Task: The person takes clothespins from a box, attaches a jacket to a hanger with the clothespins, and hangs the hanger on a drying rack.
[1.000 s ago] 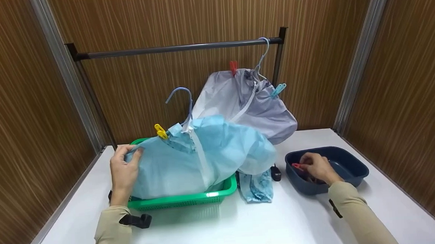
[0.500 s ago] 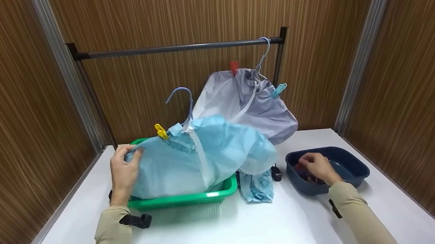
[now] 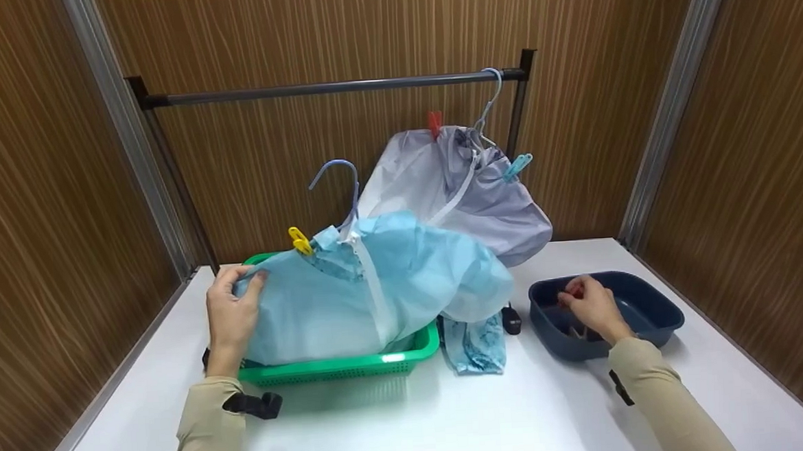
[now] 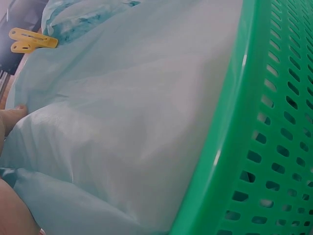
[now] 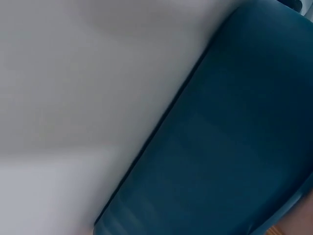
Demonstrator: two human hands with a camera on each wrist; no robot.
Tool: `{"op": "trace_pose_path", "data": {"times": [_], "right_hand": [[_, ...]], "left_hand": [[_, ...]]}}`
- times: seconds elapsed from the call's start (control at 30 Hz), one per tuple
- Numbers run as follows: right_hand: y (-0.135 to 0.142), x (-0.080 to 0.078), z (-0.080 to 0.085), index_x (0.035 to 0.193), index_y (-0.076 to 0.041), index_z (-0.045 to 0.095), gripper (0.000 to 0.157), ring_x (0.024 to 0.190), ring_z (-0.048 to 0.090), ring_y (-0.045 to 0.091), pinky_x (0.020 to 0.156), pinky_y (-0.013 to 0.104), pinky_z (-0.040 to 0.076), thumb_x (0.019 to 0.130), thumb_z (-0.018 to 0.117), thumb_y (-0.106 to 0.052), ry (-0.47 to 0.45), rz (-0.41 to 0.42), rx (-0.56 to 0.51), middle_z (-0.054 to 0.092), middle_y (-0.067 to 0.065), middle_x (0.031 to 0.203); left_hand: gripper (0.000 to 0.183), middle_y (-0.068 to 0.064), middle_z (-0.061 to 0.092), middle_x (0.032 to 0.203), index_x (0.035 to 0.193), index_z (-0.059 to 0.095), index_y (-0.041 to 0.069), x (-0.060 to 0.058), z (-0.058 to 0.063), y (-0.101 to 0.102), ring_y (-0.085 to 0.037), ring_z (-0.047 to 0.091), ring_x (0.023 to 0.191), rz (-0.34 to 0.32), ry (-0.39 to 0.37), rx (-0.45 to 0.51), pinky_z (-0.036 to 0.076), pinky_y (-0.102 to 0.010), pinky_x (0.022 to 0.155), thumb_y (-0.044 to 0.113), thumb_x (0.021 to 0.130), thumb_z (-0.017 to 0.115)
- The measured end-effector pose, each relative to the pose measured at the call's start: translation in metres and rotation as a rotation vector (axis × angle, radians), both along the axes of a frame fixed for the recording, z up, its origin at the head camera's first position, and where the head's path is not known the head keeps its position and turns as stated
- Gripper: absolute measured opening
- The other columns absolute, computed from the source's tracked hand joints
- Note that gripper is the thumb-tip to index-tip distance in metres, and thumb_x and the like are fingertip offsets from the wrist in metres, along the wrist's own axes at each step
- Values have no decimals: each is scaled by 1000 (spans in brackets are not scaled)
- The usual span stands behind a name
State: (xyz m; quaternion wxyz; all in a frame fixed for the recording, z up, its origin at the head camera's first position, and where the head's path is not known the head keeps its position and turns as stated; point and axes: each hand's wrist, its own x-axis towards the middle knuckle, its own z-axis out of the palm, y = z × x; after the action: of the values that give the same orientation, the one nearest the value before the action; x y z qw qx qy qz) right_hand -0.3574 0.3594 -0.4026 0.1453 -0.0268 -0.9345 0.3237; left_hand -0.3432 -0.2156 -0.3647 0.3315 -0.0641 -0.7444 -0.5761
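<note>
At the left my left hand pinches the shoulder edge of a light-blue zip-up jacket between thumb and fingers. The jacket is on a blue hanger and lies over a green basket. A yellow clothespin sits at its collar; the left wrist view shows the same yellow clothespin. My right hand is inside the dark-blue basin, its fingertips pinching a red clothespin that is mostly hidden by the fingers. Other small pieces lie below the hand.
A lavender jacket hangs by a hanger from the right end of the black rail, with a red and a light-blue clothespin on it. A patterned blue cloth lies on the white table between basket and basin.
My right hand has shifted slightly within the basin, and the red clothespin has turned so that less of it shows. My left hand keeps its hold on the light-blue jacket.
</note>
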Motion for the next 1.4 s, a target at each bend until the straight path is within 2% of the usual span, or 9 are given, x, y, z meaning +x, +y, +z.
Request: {"op": "trace_pose_path", "data": {"times": [0.27,0.37,0.63,0.8,0.97,1.07,1.17,1.27,1.4], "right_hand": [[1,0,-2,117,10,62,31,106,61,38,90,46,47,109,41,-11,-6,48,15,68,26,106],[0,0,-1,121,13,62,32,106,58,38,92,49,45,107,42,-7,12,67,47,68,26,102],[0,-1,4,112,4,72,25,92,67,29,78,37,50,105,55,-14,91,-1,65,75,19,97],[-1,1,7,124,3,70,29,101,69,34,88,48,53,107,54,-14,142,-1,56,74,22,105],[-2,4,9,133,2,63,34,114,63,37,100,53,47,110,45,-15,150,22,-22,72,23,110],[-4,5,11,132,0,65,33,116,62,34,100,44,48,110,45,-16,196,20,-32,72,21,109],[-5,5,13,122,-2,72,28,111,65,27,91,20,47,108,52,-17,269,2,-25,76,16,105],[-5,5,14,111,-6,77,22,104,65,9,82,3,40,105,59,-18,320,-12,-29,77,12,102],[-4,6,15,106,-6,79,20,92,56,-14,76,1,40,102,64,-19,354,-20,-56,77,12,108]], "left_hand": [[18,-10,60,110,108,68,-7,0,0,0,-8,52,106,-8,-7,6,42,-28,100,9,100,65],[19,-10,59,111,109,68,-7,0,0,-1,-8,52,107,-14,-23,6,42,-31,102,10,101,64],[19,-11,60,111,109,68,-7,-1,0,-1,-8,52,107,-13,-22,13,42,-31,101,10,101,65],[19,-10,60,111,109,68,-7,-1,0,-1,-8,52,108,-12,-23,10,42,-31,102,10,101,65],[19,-8,60,111,109,68,-7,-1,-1,-2,-7,52,108,-17,-22,14,41,-30,102,10,101,65],[20,-8,59,111,110,68,-7,-1,-1,-2,-7,51,108,-15,-24,8,41,-29,101,11,101,65],[21,-7,59,111,111,67,-6,0,-1,-3,-6,51,108,-11,-34,0,41,-29,102,12,102,64],[20,-7,59,112,111,67,-6,0,-1,-3,-5,52,108,-10,-34,3,41,-28,102,11,102,63],[19,-8,60,111,109,67,-7,-1,-1,-3,-6,52,107,-15,-20,7,41,-27,102,11,101,64]]}}
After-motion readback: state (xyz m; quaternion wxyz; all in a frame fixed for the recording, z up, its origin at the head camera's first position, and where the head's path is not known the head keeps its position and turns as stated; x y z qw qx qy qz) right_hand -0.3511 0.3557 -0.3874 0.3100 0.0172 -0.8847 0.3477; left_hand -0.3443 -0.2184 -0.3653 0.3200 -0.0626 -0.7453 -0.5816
